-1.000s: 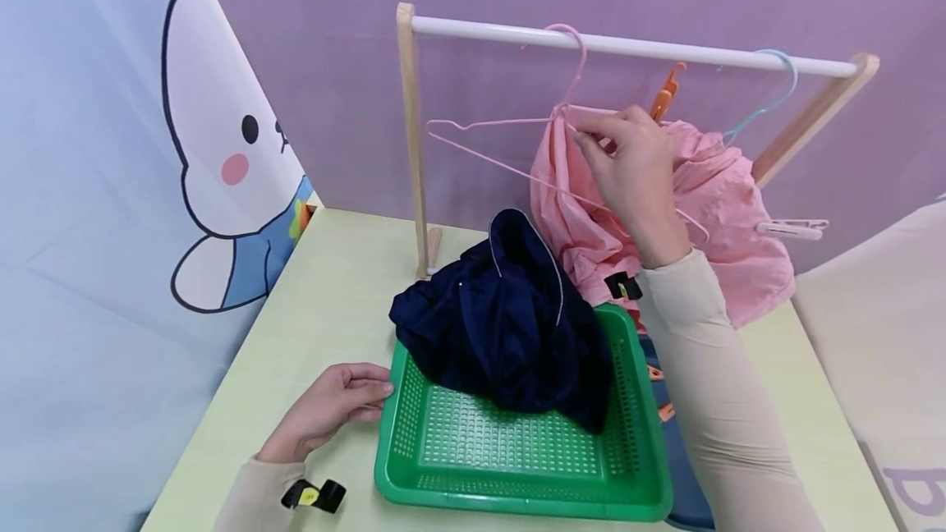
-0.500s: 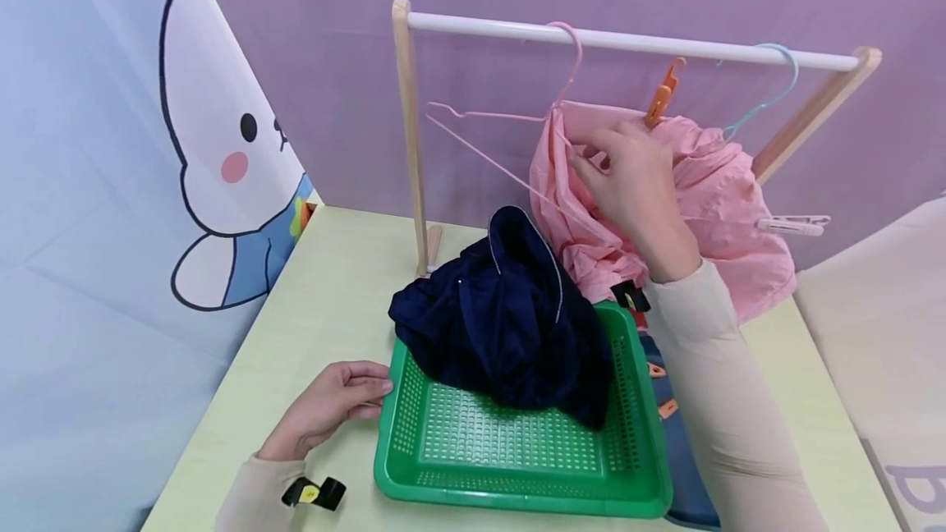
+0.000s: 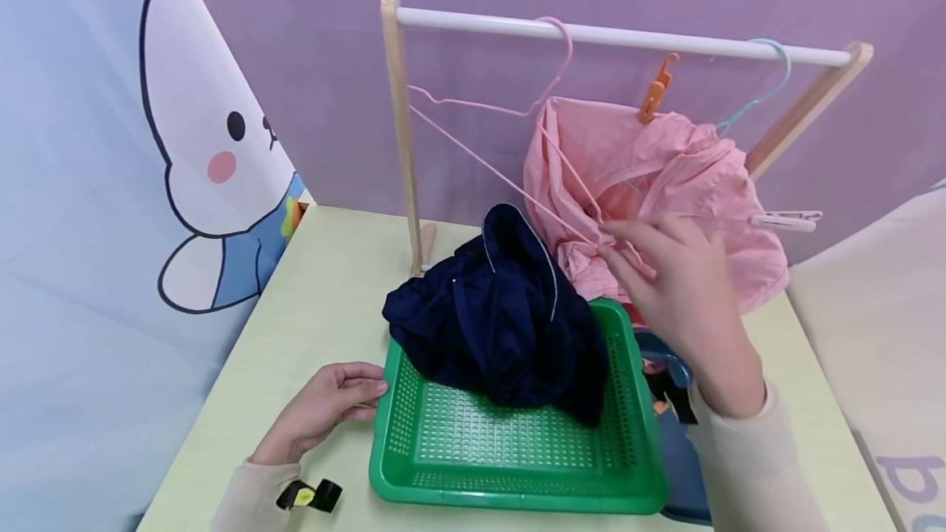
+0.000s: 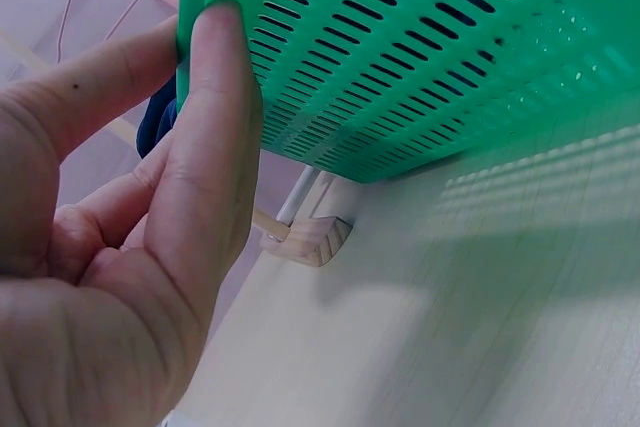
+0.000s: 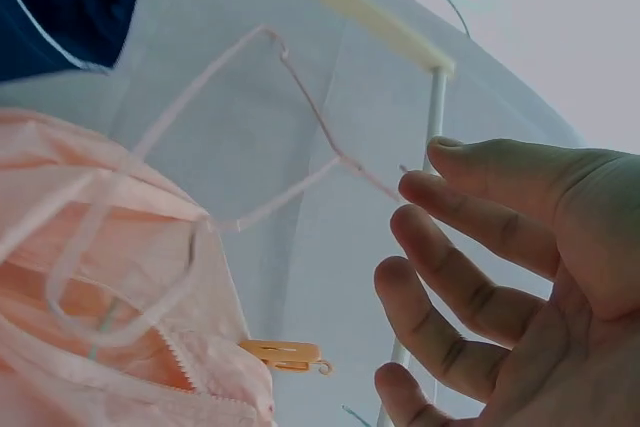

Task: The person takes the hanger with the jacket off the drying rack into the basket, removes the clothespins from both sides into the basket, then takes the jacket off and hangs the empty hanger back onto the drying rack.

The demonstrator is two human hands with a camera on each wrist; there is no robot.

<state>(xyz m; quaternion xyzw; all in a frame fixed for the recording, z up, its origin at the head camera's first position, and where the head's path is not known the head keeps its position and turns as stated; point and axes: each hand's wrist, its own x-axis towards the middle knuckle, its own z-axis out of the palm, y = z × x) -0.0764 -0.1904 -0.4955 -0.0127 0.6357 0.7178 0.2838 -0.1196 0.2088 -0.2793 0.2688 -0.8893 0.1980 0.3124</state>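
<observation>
My left hand (image 3: 328, 409) pinches the left rim of the green perforated basket (image 3: 517, 501) between thumb and fingers. In the left wrist view, the fingertips (image 4: 218, 32) press against the basket's outer side. Piled at the back of the basket is a navy garment (image 3: 502, 327) with white piping. My right hand (image 3: 683, 294) is in front of the pink zipped garment (image 3: 591, 126), fingertips close to the lower right corner of a pink hanger (image 3: 568, 48). Its fingers are loosely spread in the right wrist view, with nothing between them. The hanger hangs tilted from the rack bar.
The rack's white bar (image 3: 473, 24) also carries a light-blue hanger (image 3: 786, 72). An orange clip (image 3: 654, 97) and a white clothespin (image 3: 783, 222) are on the pink garment. A dark blue tray (image 3: 683, 466) lies right of the basket, partly hidden by the right arm.
My right hand has moved down and right from the pink hanger's neck. The hanger now tilts more, left end higher and right end lower. The left hand stays on the basket rim.
</observation>
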